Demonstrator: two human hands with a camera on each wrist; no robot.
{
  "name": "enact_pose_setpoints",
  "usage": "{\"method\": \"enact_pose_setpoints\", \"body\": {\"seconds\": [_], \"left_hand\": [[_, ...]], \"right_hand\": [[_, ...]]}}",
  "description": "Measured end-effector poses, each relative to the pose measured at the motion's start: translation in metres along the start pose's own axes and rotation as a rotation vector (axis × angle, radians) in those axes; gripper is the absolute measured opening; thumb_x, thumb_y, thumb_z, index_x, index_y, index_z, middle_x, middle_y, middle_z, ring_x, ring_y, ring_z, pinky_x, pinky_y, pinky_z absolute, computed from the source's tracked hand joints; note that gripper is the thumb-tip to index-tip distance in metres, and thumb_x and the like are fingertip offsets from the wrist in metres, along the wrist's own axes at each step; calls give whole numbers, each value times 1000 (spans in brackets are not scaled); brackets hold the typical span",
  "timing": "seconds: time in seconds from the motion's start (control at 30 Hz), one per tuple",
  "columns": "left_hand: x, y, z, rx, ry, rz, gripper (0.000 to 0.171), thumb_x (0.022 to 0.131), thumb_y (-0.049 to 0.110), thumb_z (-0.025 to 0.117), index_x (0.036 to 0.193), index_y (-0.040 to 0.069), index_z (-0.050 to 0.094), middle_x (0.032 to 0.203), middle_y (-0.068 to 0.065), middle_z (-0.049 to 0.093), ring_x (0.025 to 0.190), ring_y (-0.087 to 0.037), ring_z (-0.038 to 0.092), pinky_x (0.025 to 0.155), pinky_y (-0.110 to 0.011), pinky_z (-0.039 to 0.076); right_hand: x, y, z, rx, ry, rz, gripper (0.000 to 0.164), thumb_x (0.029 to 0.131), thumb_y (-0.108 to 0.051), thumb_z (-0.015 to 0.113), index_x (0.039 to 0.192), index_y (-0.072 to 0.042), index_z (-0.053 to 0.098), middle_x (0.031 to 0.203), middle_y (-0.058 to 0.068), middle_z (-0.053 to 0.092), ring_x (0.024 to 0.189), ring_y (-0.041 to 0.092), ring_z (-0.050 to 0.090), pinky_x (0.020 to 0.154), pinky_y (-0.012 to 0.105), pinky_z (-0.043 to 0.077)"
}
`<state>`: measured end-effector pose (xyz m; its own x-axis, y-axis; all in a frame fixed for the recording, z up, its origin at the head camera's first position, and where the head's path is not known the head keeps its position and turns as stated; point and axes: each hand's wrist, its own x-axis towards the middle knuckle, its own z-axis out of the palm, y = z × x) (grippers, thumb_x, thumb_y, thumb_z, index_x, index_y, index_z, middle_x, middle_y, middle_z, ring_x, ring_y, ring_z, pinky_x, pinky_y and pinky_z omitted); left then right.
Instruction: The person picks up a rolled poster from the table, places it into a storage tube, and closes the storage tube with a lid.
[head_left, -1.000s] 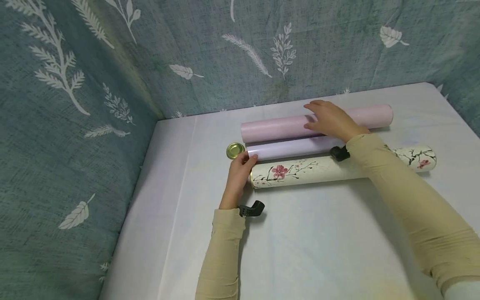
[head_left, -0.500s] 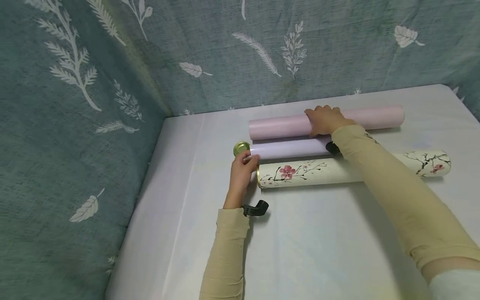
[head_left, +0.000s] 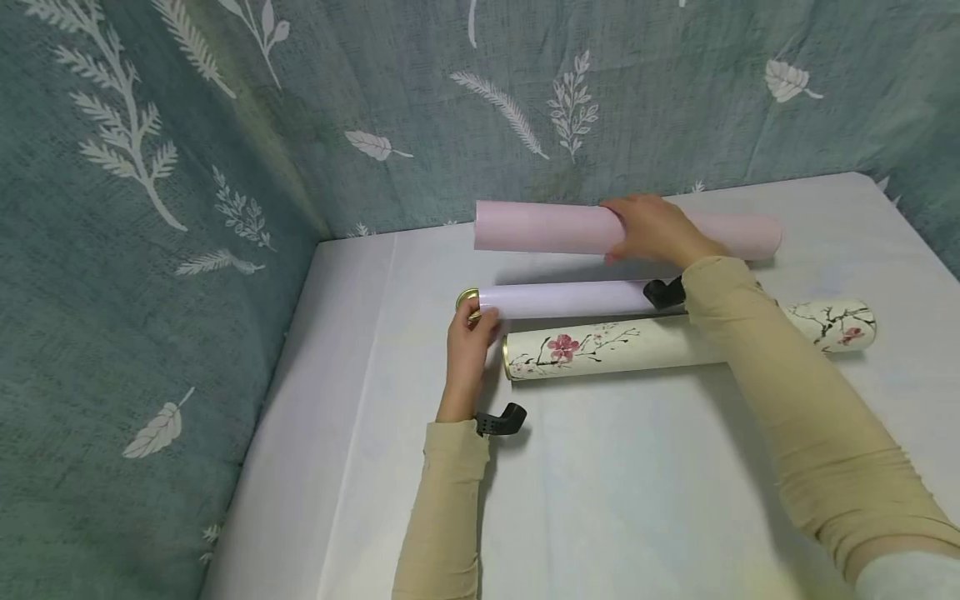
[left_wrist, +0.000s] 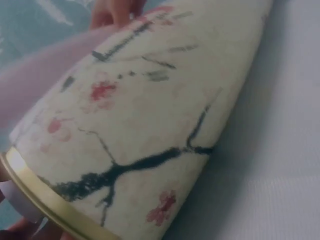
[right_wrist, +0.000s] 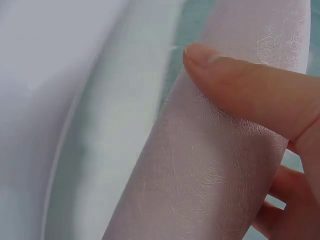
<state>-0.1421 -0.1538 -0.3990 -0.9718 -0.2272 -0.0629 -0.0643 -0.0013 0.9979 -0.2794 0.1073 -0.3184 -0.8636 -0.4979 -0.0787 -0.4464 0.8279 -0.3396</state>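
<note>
My right hand [head_left: 656,229] grips a pink paper roll [head_left: 536,227] around its middle, thumb on the near side and fingers over the far side. The roll's left end is raised, with a shadow on the table beneath it. My left hand [head_left: 467,346] pinches the left end of a thinner lavender paper roll [head_left: 562,300], whose right part is hidden by the right wrist. Just behind those fingers lies a round gold lid [head_left: 465,296], partly covered. Nearest to me is a cream cardboard tube [head_left: 637,346] with plum-blossom branches and a gold rim [left_wrist: 55,202] at its left end.
A white cloth covers the table [head_left: 600,483]. Green leaf-patterned curtains [head_left: 420,100] stand along the back and left edges. Each wrist wears a black camera mount [head_left: 504,419]. My right forearm crosses over the cream tube.
My right hand has come down onto the pink roll, closed around it and raised its left end off the table. The left hand stays at the lavender roll's end.
</note>
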Motion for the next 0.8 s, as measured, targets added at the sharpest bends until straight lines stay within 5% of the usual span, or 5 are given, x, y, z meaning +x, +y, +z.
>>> {"method": "enact_pose_setpoints", "body": {"seconds": [0.27, 0.8], "left_hand": [[13, -21, -1, -261, 10, -49, 33, 86, 12, 56, 115, 7, 42, 117, -10, 40, 94, -24, 56, 81, -39, 48], [11, -16, -4, -280, 37, -62, 55, 83, 27, 63, 127, 11, 34, 115, -11, 47, 91, -25, 55, 80, -41, 48]], "right_hand": [[-38, -5, -7, 112, 141, -46, 83, 68, -32, 77, 137, -14, 35, 131, 17, 41, 115, 38, 38, 87, 57, 29], [-124, 16, 14, 237, 498, -58, 81, 63, -19, 81, 133, -14, 41, 131, 9, 44, 121, 29, 34, 101, 40, 20]]}}
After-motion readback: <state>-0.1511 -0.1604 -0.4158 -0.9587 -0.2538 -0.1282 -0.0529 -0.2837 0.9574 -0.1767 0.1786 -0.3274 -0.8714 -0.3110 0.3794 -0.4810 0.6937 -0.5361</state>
